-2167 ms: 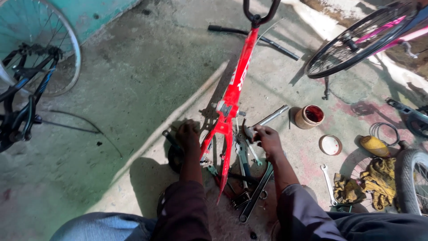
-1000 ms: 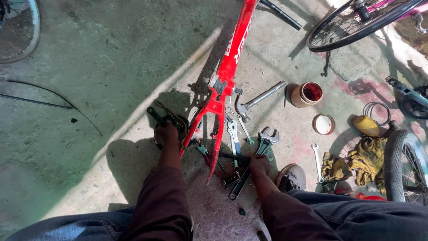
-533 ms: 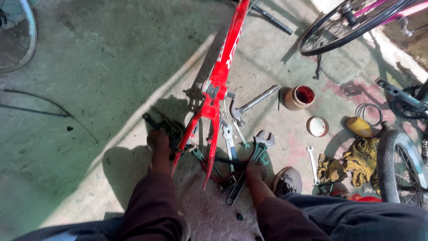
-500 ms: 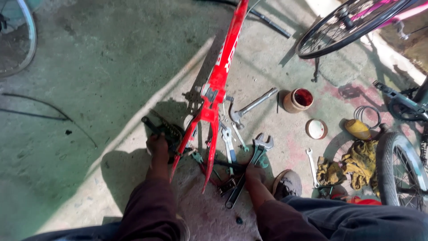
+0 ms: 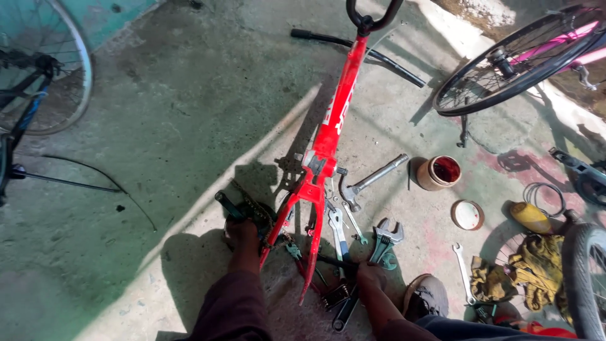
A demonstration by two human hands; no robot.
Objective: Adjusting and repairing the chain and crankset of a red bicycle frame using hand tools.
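Two bare hands work low on a red bicycle frame [image 5: 332, 120] that lies along a rough concrete floor [image 5: 158, 113], grey-green in the shade and paler where sunlight cuts across it. The left hand [image 5: 242, 237], just left of the frame's rear stays, is wrapped around the greasy crank and chain [image 5: 243, 211], fingers clamped on it. The right hand [image 5: 371, 278], just right of the stays, rests on dark tools beside the frame; whether its fingers grip anything cannot be told. Right of the frame's lower end lie a claw hammer [image 5: 366, 183], an open-end spanner [image 5: 336, 227] and an adjustable wrench [image 5: 383, 240], close together on the floor. Farther right of the frame stand a brown tin with red contents [image 5: 440, 172] and its round lid [image 5: 468, 215], then a second spanner [image 5: 463, 271], dirty yellow rags [image 5: 530, 275] and a yellow bottle [image 5: 530, 216]. A black handlebar [image 5: 356, 47] lies across the frame's far end. A bicycle wheel with pink frame tubes [image 5: 524, 60] leans in the sun far right of the frame, and another bicycle wheel [image 5: 47, 69] stands far left beside a teal wall [image 5: 107, 16]. A sandal [image 5: 426, 295] shows right of the right hand.
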